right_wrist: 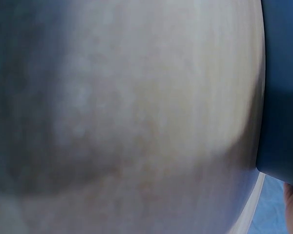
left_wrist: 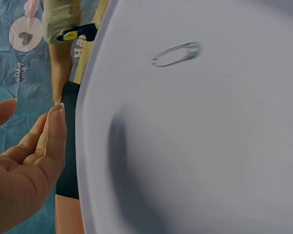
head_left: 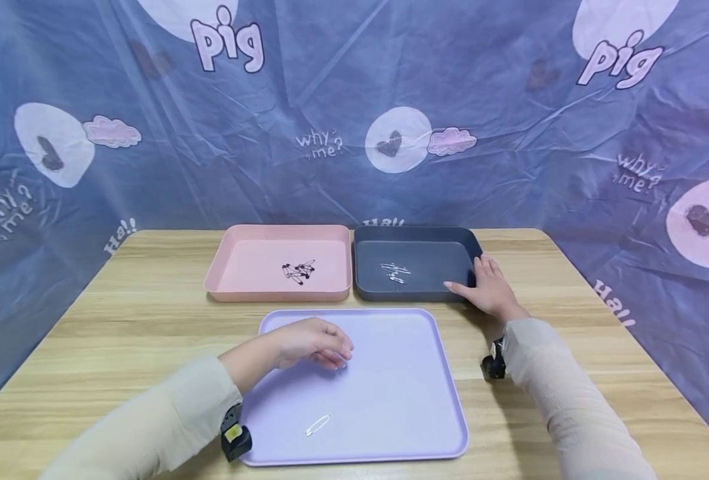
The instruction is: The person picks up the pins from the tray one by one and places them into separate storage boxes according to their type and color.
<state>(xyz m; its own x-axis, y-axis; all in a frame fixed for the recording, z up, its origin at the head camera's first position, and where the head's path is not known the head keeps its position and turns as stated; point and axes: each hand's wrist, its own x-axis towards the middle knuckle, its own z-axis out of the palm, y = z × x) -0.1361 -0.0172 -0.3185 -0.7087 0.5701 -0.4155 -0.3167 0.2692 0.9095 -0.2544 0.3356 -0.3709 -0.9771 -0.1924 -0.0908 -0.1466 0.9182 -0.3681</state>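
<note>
My left hand (head_left: 314, 341) hovers over the lavender tray (head_left: 390, 400), its fingers loosely bent. In the left wrist view the thumb stands apart from the fingers (left_wrist: 56, 129), with nothing between them. One silver safety pin (head_left: 318, 425) lies on the near part of that tray. At the front right corner of the dark grey tray (head_left: 417, 295), my right hand (head_left: 491, 288) rests with thumb and fingers spread, the fingers along the right side and the thumb by the front rim. Several silver safety pins (head_left: 396, 271) lie inside the dark tray.
To the left of the dark tray stands a pink tray (head_left: 246, 267), holding several black safety pins (head_left: 298, 271). All three trays are on a wooden table (head_left: 138, 320). A blue printed cloth (head_left: 330, 80) hangs behind and at both sides.
</note>
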